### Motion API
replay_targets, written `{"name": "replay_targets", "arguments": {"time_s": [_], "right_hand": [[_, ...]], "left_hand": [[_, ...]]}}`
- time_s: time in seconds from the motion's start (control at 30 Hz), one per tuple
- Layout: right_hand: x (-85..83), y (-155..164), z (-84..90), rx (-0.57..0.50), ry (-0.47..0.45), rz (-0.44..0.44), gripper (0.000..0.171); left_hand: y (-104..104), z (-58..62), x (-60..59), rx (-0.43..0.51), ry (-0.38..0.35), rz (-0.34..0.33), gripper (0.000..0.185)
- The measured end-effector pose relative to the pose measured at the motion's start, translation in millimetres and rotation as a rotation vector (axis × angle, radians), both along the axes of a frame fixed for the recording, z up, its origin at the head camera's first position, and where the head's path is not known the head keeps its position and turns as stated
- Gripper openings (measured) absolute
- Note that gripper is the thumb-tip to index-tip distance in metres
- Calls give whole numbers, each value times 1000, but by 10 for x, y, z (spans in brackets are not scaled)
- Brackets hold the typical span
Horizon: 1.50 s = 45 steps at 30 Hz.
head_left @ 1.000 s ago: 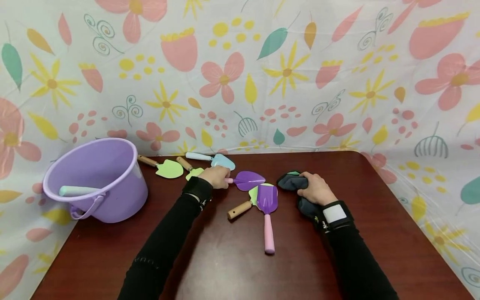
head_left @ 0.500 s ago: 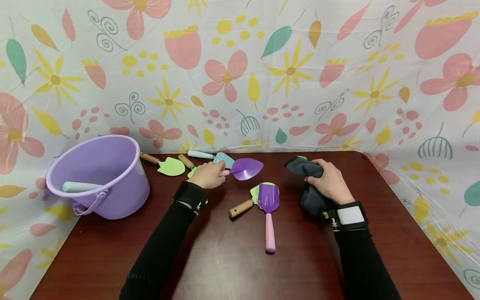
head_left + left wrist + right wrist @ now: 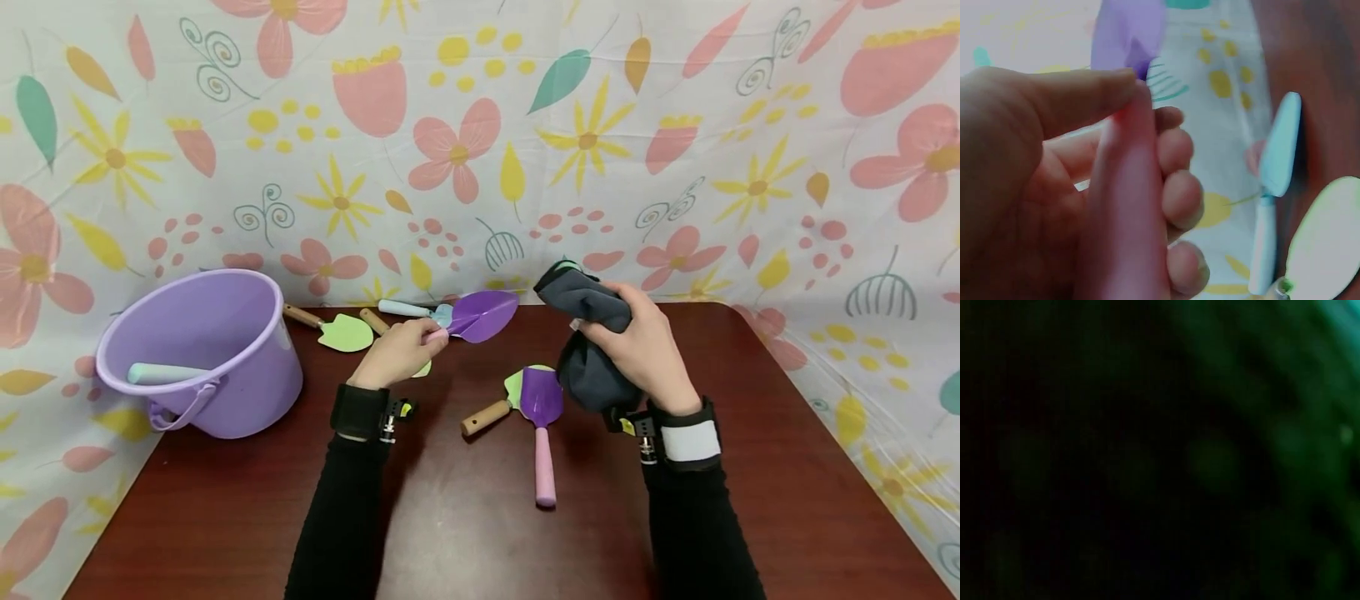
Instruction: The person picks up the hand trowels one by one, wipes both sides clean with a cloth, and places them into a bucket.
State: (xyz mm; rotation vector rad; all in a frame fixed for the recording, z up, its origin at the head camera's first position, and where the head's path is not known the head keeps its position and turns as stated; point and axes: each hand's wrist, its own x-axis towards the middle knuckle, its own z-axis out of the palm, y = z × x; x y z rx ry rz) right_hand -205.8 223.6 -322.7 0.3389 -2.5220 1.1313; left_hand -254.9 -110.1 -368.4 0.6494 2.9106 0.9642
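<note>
now wiping the purple trowel

meanwhile the left hand point(image 3: 397, 354) is curling its fingers round the pink handle of the purple trowel point(image 3: 483, 315), holding it lifted above the table point(image 3: 450, 517) with the blade pointing right, toward the other hand. the right hand point(image 3: 645, 350) is gripping a bunched dark grey cloth point(image 3: 585, 333), raised just right of the blade tip and not yet touching it as far as the head view is showing; the right wrist view is giving only darkness. to do this well, i would judge, the left hand should be keeping the handle steady and the blade angled up, while the cloth is folding over the blade and sliding along it from neck to tip. lying on the table near the hands are a purple scoop point(image 3: 542, 417) and a wooden-handled green trowel point(image 3: 495, 406); far left, a lilac bucket point(image 3: 202, 354) is holding a pale blue handle, with a green spade point(image 3: 333, 332) beside it
</note>
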Motion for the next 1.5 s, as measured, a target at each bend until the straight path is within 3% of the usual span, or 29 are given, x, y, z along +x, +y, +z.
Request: {"name": "replay_targets", "arguments": {"time_s": [0.27, 0.47, 0.7, 0.83, 1.07, 1.3, 1.5], "right_hand": [[84, -352, 162, -89, 101, 28, 53], [27, -540, 116, -98, 167, 51, 51], [-52, -759, 19, -96, 164, 26, 46], [-100, -804, -31, -115, 214, 51, 39], [-132, -929, -126, -14, 237, 57, 33], [-111, -1022, -145, 49, 197, 19, 32], [-142, -982, -160, 76, 205, -40, 30]], "left_hand": [[116, 112, 122, 30, 1, 22, 22], [239, 153, 212, 64, 3, -25, 22], [300, 177, 267, 104, 10, -10, 20], [365, 203, 275, 93, 28, -7, 23], [470, 224, 297, 110, 64, -17, 26], [497, 204, 314, 219, 17, -45, 25], [519, 203, 340, 206, 11, -55, 32]]}}
